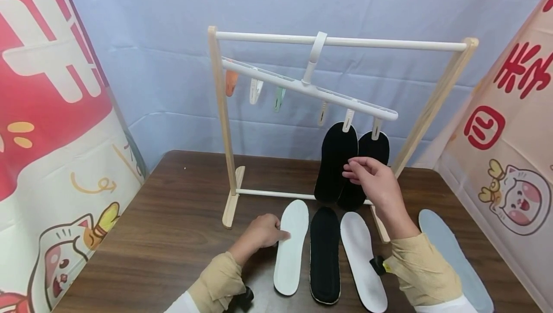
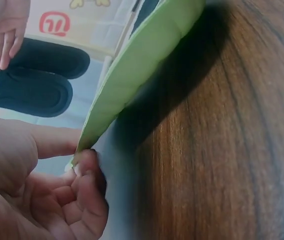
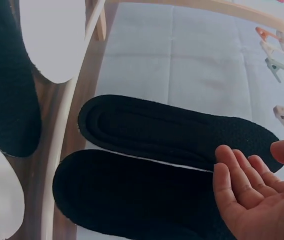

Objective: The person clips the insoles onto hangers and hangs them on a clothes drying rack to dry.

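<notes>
My left hand (image 1: pixel 264 230) pinches the left edge of a white insole (image 1: pixel 292 250) between thumb and fingers. In the left wrist view this insole (image 2: pixel 137 55) looks pale green and stands tilted, with its shadow on the wood. My right hand (image 1: pixel 375 181) is up in front of two black insoles (image 1: pixel 338 164) that hang from clothespins. Its fingers are loosely bent and hold nothing; in the right wrist view the palm (image 3: pixel 261 205) faces up near the insoles (image 3: pixel 161 130). I cannot tell whether the fingertips touch one.
A tilted white clip hanger (image 1: pixel 298 85) hooks over the rod of a wooden rack (image 1: pixel 222 126). Orange (image 1: pixel 231 82), white (image 1: pixel 256 90) and green clothespins (image 1: pixel 279 98) hang at its raised left end. A black insole (image 1: pixel 325 255), another white insole (image 1: pixel 363 260) and a grey-blue insole (image 1: pixel 453 258) lie on the table.
</notes>
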A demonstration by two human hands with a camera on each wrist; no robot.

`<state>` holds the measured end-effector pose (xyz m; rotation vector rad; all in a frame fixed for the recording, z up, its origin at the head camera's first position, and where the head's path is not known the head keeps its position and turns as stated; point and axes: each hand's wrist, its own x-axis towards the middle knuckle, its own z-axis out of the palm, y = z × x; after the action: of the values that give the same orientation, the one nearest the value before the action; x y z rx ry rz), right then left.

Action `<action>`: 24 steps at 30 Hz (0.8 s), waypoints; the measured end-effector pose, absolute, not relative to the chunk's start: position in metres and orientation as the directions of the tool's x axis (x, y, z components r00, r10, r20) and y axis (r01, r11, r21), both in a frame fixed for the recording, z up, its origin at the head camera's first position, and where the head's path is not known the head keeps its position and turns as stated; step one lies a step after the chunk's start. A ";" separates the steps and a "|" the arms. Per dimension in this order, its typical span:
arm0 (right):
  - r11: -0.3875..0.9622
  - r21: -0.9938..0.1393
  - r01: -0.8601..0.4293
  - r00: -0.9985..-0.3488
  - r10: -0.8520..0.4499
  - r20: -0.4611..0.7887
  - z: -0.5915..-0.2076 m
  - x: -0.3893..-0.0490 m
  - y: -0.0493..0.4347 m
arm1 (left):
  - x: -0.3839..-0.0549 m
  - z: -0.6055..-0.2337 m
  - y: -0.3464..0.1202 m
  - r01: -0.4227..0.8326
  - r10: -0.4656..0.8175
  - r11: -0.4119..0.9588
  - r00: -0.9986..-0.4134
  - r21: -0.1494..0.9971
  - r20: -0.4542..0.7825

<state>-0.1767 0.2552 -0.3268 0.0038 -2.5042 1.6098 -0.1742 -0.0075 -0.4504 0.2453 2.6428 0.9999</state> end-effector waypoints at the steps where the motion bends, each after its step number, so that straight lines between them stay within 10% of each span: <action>1: 0.419 -0.903 -0.093 -0.987 0.083 0.140 -0.326 -0.176 0.254 | -0.174 -0.451 -0.008 0.048 0.267 0.734 -0.938 0.677 -0.222; 24: 0.345 -0.923 -0.170 -0.983 0.001 0.181 -0.299 -0.179 0.234 | -0.172 -0.450 -0.016 -0.001 0.318 0.606 -0.916 0.796 -0.243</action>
<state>-0.1786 0.2343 -0.2994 0.1549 -2.4495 1.7099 -0.1725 -0.0159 -0.4501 0.2556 2.4735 1.2258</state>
